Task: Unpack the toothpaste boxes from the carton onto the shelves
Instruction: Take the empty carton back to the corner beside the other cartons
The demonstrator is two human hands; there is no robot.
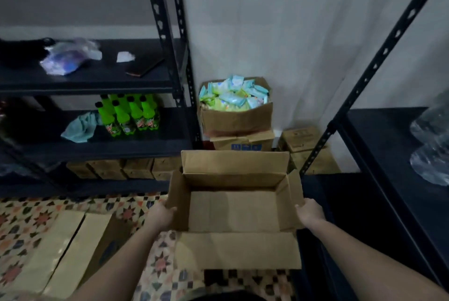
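The carton [234, 206] is up off the patterned floor [21, 225], flaps open, its inside bare cardboard. The left hand [162, 212] grips its left wall, the right hand [311, 212] its right wall, fingers curled over both edges. Beyond it, a box of pale packets [237, 106] sits on another box. Green bottles [130, 113] stand on the far-left shelf [97, 147].
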